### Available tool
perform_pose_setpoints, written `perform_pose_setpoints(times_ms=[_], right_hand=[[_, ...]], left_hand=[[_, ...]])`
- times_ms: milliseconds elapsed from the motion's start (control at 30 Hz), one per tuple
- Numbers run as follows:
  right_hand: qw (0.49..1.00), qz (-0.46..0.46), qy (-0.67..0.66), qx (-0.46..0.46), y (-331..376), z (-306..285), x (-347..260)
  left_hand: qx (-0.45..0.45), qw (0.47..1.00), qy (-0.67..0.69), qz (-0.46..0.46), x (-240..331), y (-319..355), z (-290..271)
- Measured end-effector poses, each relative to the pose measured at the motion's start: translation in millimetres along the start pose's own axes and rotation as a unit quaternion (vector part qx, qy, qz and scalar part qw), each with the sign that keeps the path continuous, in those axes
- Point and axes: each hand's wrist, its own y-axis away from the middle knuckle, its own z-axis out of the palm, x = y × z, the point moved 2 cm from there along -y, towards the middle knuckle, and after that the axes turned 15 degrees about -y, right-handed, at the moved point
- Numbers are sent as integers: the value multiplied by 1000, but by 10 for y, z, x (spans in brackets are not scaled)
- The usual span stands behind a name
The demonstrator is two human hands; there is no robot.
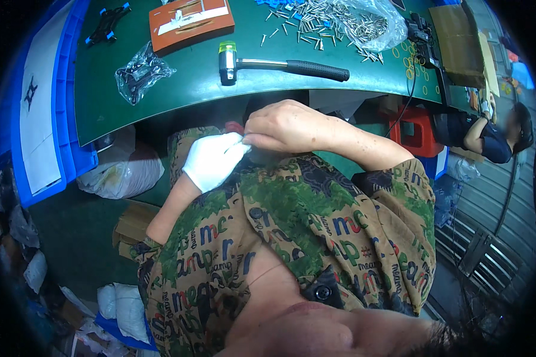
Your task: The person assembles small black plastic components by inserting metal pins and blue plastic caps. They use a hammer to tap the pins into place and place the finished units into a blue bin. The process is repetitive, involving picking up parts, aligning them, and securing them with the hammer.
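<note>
My left hand [214,159], in a white glove, is closed with its fingertips pressed against those of my right hand. My bare right hand [284,126] is curled, thumb and fingers pinched together at the glove's fingertips. Whatever lies between them is too small or too hidden to make out. Both hands are in front of my body, just short of the green table's edge. Beyond them on the table [190,80] lies a mallet [262,63] with a black grip and a yellow-green face. Something red [234,127] shows just behind the fingers.
Many metal screws or pins [327,21] are scattered at the back, beside a clear plastic bag [381,27]. Left of the mallet are an orange-brown box [190,27], a bagged black part [142,74] and a black bracket [107,24]. A co-worker [488,134] is at far right.
</note>
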Motion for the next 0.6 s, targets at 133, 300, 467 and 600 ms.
perform_pose_setpoints(times_ms=[133,300,467,600], right_hand=[[996,55,-58,43,54,-31,45],[992,100,-77,19,85,23,44],[991,105,-81,5,51,36,26],[992,103,-72,10,53,68,14]], left_hand=[[17,999,-19,42,-26,22,29],[19,998,-20,56,-25,20,45],[35,996,-41,74,-30,19,53],[35,996,-52,67,-49,47,74]])
